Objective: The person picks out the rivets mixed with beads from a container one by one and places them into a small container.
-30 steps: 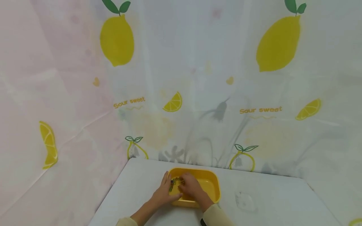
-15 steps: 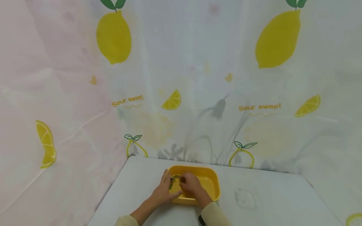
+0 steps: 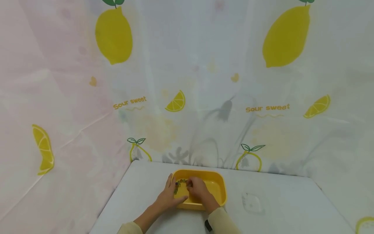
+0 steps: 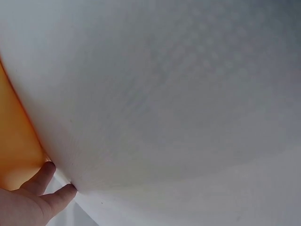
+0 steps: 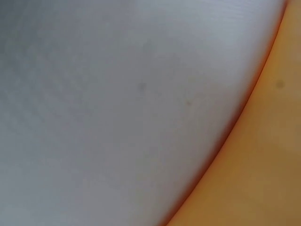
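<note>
A yellow plastic tub [image 3: 214,188] stands on the white table. Several small, greenish, shiny marbles [image 3: 179,183] lie in a curved row on the left part of its floor; one looks dark blue. My left hand [image 3: 168,196] lies along the tub's left side, fingers straight and thumb stretched over the front rim, holding nothing. Inside the tub, my right hand [image 3: 198,188] has its fingers curled downward beside the row's right end and pinches what seems to be one marble, mostly hidden. In the left wrist view, fingertips [image 4: 47,172] touch the tub's outer wall [image 4: 14,136].
To the right of the tub, a flat clear plastic piece [image 3: 252,203] lies on the white table [image 3: 286,201]. A lemon-printed curtain [image 3: 201,81] hangs behind and at both sides of the table. The right wrist view has only the tub's wall [image 5: 263,160] and a pale surface.
My right hand has shifted slightly within the tub, its fingers staying at the row's right end. My left hand keeps its place. The head view has tilted a little downward.
</note>
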`<action>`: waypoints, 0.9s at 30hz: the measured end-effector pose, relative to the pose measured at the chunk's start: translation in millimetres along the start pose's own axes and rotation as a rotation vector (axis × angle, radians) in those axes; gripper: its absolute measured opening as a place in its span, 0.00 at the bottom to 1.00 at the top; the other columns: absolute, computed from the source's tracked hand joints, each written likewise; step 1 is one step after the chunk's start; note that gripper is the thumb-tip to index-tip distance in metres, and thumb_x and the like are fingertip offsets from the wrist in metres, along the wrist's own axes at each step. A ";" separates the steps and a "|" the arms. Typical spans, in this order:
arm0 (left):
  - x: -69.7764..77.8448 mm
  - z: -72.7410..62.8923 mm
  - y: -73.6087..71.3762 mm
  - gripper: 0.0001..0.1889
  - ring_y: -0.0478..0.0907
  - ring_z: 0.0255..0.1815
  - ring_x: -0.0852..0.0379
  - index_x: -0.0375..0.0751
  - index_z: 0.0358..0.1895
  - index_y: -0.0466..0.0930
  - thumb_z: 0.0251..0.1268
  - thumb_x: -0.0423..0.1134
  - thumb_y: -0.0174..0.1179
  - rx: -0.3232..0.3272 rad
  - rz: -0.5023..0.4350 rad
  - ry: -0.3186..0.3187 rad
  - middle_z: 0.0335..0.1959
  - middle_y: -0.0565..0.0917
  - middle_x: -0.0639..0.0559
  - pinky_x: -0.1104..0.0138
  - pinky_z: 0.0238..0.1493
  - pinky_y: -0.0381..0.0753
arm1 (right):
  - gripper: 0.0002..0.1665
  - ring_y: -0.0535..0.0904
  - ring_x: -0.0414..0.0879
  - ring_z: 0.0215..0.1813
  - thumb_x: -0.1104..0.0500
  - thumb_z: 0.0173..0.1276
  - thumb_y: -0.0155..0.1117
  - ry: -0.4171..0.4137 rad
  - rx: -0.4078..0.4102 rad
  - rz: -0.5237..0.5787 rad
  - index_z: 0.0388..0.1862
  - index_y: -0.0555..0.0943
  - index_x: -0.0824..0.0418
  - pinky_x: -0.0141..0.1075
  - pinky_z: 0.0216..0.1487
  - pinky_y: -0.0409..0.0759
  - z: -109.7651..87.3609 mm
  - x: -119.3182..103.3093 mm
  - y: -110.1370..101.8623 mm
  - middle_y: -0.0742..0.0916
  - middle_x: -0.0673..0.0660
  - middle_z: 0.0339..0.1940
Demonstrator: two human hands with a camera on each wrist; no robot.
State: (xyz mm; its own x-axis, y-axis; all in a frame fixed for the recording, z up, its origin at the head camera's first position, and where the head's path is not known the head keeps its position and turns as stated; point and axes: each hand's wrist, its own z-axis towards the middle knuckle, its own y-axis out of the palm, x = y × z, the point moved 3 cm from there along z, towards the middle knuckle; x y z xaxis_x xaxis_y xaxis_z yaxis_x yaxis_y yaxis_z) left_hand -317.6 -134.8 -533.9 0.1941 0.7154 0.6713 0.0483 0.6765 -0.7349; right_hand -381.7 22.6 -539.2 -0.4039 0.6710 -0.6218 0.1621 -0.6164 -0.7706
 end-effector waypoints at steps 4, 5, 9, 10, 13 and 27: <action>-2.7 0.5 1.9 0.55 0.73 0.64 0.35 0.28 0.77 0.48 0.58 0.62 0.65 0.002 0.003 -0.005 0.81 0.42 0.34 0.44 0.53 0.79 | 0.04 0.77 0.43 0.33 0.67 0.63 0.68 0.020 -0.011 0.005 0.35 0.82 0.61 0.37 0.36 0.78 0.5 1.9 0.8 0.84 0.52 0.31; -3.8 0.6 2.8 0.56 0.73 0.64 0.35 0.28 0.77 0.48 0.58 0.62 0.65 0.002 0.006 -0.008 0.81 0.42 0.35 0.44 0.52 0.79 | 0.04 0.77 0.42 0.33 0.67 0.63 0.68 0.022 -0.015 0.002 0.35 0.82 0.61 0.37 0.36 0.78 0.4 2.3 1.2 0.84 0.51 0.31; -6.1 2.6 3.8 0.56 0.74 0.63 0.35 0.29 0.78 0.47 0.58 0.62 0.65 0.001 0.005 -0.020 0.81 0.42 0.35 0.44 0.51 0.79 | 0.02 0.76 0.41 0.31 0.66 0.63 0.69 0.013 -0.024 -0.012 0.32 0.83 0.62 0.36 0.34 0.77 1.4 2.2 0.8 0.84 0.52 0.29; -6.2 2.8 3.8 0.56 0.74 0.63 0.35 0.29 0.78 0.47 0.58 0.62 0.65 -0.001 0.001 -0.020 0.81 0.42 0.35 0.44 0.51 0.80 | 0.02 0.76 0.41 0.31 0.66 0.63 0.69 0.011 -0.025 -0.015 0.31 0.83 0.62 0.36 0.34 0.77 1.3 2.0 0.7 0.84 0.52 0.29; -5.5 2.9 3.5 0.56 0.73 0.64 0.35 0.29 0.78 0.47 0.58 0.62 0.65 -0.007 -0.003 -0.021 0.81 0.42 0.34 0.44 0.52 0.79 | 0.03 0.76 0.41 0.31 0.67 0.62 0.68 0.000 -0.027 -0.025 0.30 0.84 0.61 0.37 0.35 0.79 0.4 1.5 0.9 0.85 0.52 0.30; -0.3 1.7 -0.7 0.56 0.71 0.67 0.36 0.29 0.78 0.47 0.58 0.61 0.65 -0.018 0.006 -0.031 0.81 0.42 0.34 0.44 0.59 0.76 | 0.06 0.81 0.45 0.37 0.68 0.65 0.62 -0.020 -0.021 -0.029 0.34 0.86 0.63 0.43 0.43 0.83 3.1 -3.6 -2.2 0.89 0.55 0.35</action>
State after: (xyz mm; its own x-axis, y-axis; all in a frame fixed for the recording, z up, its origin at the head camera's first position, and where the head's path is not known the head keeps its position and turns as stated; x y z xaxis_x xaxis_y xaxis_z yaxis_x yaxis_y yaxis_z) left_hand -319.3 -135.2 -533.5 0.1641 0.7249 0.6690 0.0647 0.6688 -0.7406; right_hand -383.4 20.2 -534.8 -0.4267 0.6802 -0.5960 0.1684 -0.5877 -0.7913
